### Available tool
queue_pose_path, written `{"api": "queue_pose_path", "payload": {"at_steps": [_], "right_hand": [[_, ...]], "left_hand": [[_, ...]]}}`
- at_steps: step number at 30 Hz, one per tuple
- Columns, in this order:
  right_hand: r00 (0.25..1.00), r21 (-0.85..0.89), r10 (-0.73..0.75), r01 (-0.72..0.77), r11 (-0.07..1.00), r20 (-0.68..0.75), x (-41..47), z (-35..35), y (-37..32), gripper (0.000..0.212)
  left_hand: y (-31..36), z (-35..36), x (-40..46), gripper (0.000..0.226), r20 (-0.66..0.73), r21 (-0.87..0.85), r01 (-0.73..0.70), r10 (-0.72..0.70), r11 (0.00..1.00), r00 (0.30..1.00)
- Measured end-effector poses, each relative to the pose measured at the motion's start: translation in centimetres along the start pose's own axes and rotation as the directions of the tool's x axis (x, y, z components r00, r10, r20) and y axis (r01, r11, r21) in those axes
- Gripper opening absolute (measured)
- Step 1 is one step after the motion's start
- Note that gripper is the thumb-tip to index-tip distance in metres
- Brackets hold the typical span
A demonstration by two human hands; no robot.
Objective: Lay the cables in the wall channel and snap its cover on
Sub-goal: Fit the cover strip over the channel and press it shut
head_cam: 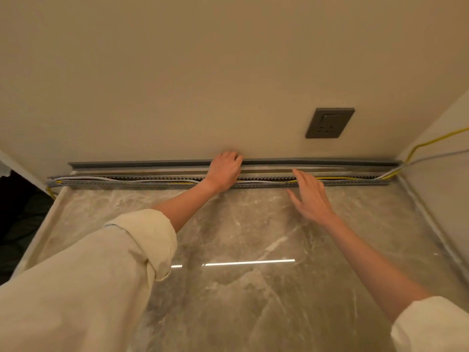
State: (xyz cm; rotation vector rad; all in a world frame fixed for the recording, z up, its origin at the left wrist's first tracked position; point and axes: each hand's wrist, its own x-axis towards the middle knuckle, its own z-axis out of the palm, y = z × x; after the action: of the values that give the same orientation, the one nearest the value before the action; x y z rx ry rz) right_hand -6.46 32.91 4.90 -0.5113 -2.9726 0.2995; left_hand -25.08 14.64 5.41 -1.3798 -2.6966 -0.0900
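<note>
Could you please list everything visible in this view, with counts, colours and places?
channel: one, grey, slotted, open, along the wall's foot on the floor.
cover: one, grey strip, against the wall just behind the channel, not yet on.
cables: white, yellow and grey, count unclear, in the channel, running out at both ends.
socket: one, dark grey, on the wall right of centre.
wall: beige.
floor: grey marble, glossy.
sleeves: two, cream, rolled back.
left hand: grips the cover, fingers curled over it.
right hand: open, fingers spread above the channel.
</note>
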Motion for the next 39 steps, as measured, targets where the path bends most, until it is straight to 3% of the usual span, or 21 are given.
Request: {"api": "queue_pose_path", "payload": {"at_steps": [5, 14, 21, 26, 30, 32, 34, 37, 39], "right_hand": [[1.000, 0.020, -0.019, 0.019, 1.000, 0.022, 0.2, 0.0, 1.8, 0.063], [0.999, 0.020, -0.006, 0.006, 1.000, 0.041, 0.6, 1.5, 4.8, 0.064], [0.998, 0.045, -0.012, 0.009, 0.999, 0.056, 0.2, 2.6, 6.4, 0.067], [0.995, 0.063, -0.056, 0.051, 0.997, 0.083, -0.2, 2.8, 7.5, 0.066], [0.986, 0.263, -0.046, 0.003, 0.965, 0.158, 0.2, 2.2, 7.9, 0.068], [0.988, 0.467, 0.022, -0.092, 0.879, 0.154, 0.5, 1.7, 7.6, 0.063], [0.978, 0.647, 0.191, -0.203, 0.735, 0.089, 1.1, 1.0, 7.0, 0.053], [0.854, 0.890, 0.504, -0.325, 0.320, 0.130, 2.6, -0.8, 6.0, 0.044], [0.802, 0.938, 0.551, -0.333, 0.092, 0.230, 3.4, -1.9, 6.1, 0.038]], "left_hand": [[1.3, 0.8, 1.0, 0.016, -0.019, 0.032, 0.098, -0.098, 0.995, 0.995], [3.2, 1.4, 2.1, 0.024, -0.052, 0.110, 0.262, -0.257, 0.959, 0.965], [3.9, 1.2, 2.2, 0.041, -0.056, 0.178, 0.267, -0.261, 0.947, 0.964], [3.7, 0.8, 2.0, 0.035, -0.052, 0.241, 0.206, -0.199, 0.948, 0.979], [2.5, -0.1, 1.1, 0.036, -0.053, 0.178, 0.256, -0.251, 0.950, 0.967], [1.7, -0.6, 0.4, 0.040, -0.072, 0.163, 0.270, -0.261, 0.949, 0.963], [1.1, -1.0, -0.5, 0.043, -0.104, 0.159, 0.271, -0.257, 0.949, 0.961], [0.3, -1.3, -2.0, 0.043, -0.147, 0.155, 0.257, -0.235, 0.954, 0.961], [-0.1, -1.4, -3.0, 0.038, -0.181, 0.161, 0.239, -0.209, 0.958, 0.961]]}}
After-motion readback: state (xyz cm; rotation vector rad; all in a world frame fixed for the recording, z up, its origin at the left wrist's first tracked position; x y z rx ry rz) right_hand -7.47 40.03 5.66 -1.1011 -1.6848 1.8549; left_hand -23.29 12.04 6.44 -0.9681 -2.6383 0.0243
